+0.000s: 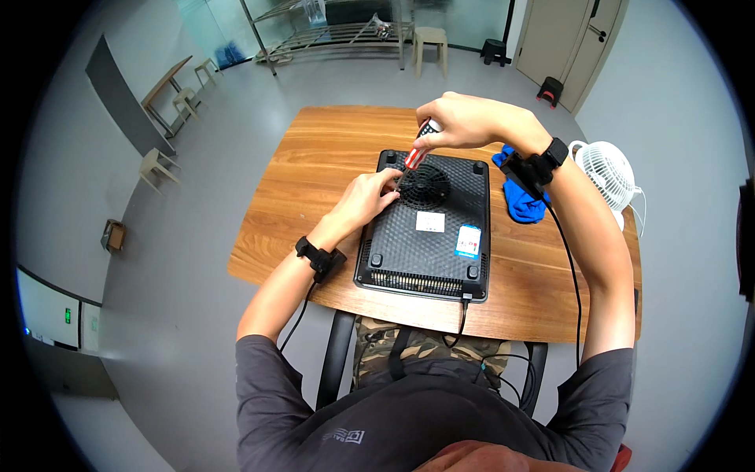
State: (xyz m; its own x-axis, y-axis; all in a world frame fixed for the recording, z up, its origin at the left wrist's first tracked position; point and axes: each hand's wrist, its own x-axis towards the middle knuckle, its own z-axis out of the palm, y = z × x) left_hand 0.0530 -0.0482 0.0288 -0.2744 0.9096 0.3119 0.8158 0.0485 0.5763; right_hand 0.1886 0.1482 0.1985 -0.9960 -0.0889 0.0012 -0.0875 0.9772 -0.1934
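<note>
An induction cooker lies upside down on the wooden table, its black textured underside, round fan grille and corner feet facing up. My right hand is closed around the red-and-white handle of a screwdriver. The screwdriver slants down to the left, its tip at the left edge of the grille. Beside that tip, my left hand rests on the cooker with thumb and forefinger drawn together. Whatever lies between those fingertips is too small to make out.
A blue cloth and a white fan are at the table's right side. From the cooker's near edge a black cable hangs toward my lap. Stools and a metal rack stand beyond the wooden table.
</note>
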